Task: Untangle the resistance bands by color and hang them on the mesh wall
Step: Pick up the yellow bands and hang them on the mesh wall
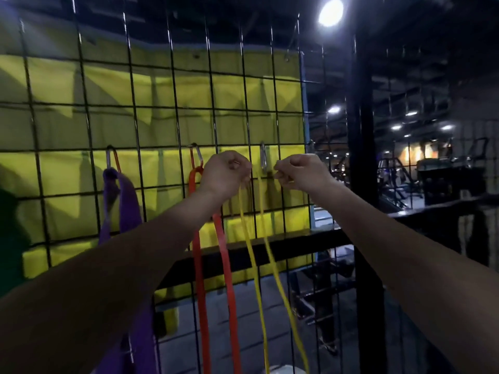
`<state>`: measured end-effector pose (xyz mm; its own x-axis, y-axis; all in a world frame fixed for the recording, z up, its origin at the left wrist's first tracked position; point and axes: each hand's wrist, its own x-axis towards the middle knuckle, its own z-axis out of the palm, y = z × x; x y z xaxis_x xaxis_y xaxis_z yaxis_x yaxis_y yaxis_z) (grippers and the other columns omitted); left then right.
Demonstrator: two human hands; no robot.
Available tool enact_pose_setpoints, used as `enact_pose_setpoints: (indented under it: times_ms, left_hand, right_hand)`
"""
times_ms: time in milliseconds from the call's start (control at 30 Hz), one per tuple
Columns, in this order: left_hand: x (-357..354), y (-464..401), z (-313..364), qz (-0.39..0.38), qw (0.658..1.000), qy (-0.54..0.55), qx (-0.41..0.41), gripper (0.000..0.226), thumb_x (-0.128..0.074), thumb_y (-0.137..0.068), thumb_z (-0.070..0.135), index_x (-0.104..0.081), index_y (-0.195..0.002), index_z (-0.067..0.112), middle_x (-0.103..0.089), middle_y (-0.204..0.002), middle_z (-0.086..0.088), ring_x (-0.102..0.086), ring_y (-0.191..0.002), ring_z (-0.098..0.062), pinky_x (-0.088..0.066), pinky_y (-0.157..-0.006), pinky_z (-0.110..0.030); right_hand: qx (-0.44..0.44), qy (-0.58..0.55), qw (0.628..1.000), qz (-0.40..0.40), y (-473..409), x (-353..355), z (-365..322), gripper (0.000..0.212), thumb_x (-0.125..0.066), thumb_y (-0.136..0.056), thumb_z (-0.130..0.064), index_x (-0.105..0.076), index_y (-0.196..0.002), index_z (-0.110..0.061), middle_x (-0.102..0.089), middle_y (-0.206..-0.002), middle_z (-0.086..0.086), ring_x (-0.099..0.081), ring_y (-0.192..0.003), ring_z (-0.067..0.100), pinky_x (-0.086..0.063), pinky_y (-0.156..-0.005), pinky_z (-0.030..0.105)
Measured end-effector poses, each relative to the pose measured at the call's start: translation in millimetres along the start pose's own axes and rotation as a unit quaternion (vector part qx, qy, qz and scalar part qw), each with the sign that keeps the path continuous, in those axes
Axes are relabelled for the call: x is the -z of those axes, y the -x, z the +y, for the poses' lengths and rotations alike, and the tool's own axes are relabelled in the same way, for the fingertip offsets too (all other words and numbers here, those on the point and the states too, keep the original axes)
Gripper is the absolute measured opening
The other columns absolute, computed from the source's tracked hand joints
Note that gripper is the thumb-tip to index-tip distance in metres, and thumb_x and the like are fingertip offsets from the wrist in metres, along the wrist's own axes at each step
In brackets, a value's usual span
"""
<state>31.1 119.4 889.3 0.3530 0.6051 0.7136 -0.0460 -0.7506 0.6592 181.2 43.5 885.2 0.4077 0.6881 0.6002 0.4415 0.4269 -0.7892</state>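
While the purple band [127, 201] and orange band [198, 255] hang from clips on the mesh wall [151, 103], the left hand [224, 174] pinches the yellow band [259, 265] beside the silver carabiner [263, 159]. The right hand [299, 171] is curled, apparently around the loop's top. It looks thin, light and floppy, best gripped at that top.

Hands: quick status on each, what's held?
Left hand: closed, holding the yellow band.
Right hand: closed in a pinch near the carabiner; contents cannot be told.

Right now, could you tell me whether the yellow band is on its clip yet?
Not yet: the yellow band hangs from the left hand, beside the bare clip.
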Motion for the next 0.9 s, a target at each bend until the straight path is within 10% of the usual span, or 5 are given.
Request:
enact_pose_setpoints:
  times_ms: [300,500,633,900]
  left_hand:
    - [-9,-23,3,-0.002,0.998,-0.057,-0.032,0.02,-0.058,-0.087,0.004,-0.059,-0.071,0.015,-0.055,-0.065,0.0,-0.055,-0.056,-0.01,-0.049,-0.055,-0.023]
    - [-10,-25,2,-0.005,0.997,-0.073,-0.038,0.007,-0.058,-0.088,0.005,-0.062,-0.083,0.007,-0.055,-0.065,0.001,-0.051,-0.039,0.004,-0.041,-0.043,-0.007]
    - [-10,-28,3,-0.003,0.994,-0.095,-0.046,0.011,-0.058,-0.087,0.005,-0.063,-0.08,0.011,-0.057,-0.066,0.002,-0.053,-0.042,0.005,-0.041,-0.044,-0.006]
    - [-9,-32,6,0.004,0.996,-0.08,-0.042,0.005,-0.06,-0.087,0.006,-0.065,-0.087,0.007,-0.059,-0.071,0.0,-0.057,-0.05,0.002,-0.047,-0.047,-0.01]
  right_hand:
    - [0.003,0.196,0.98,0.025,-56,-15,-16,0.019,-0.065,-0.085,-0.024,-0.069,-0.083,-0.006,-0.062,-0.076,0.009,-0.055,-0.058,0.017,-0.04,-0.049,0.021]
    - [-0.046,0.206,0.977,0.022,-71,-25,-17,0.022,-0.068,-0.082,-0.028,-0.066,-0.086,-0.007,-0.066,-0.089,0.013,-0.064,-0.083,0.025,-0.054,-0.072,0.034]
    - [-0.057,0.176,0.983,0.003,-74,-20,-23,0.02,-0.068,-0.081,-0.022,-0.053,-0.07,-0.014,-0.062,-0.092,0.013,-0.065,-0.092,0.029,-0.054,-0.089,0.041]
    - [-0.192,-0.076,0.976,-0.071,-59,-12,-35,0.014,-0.069,-0.081,-0.01,-0.059,-0.087,-0.003,-0.062,-0.081,0.011,-0.061,-0.074,0.022,-0.055,-0.075,0.034]
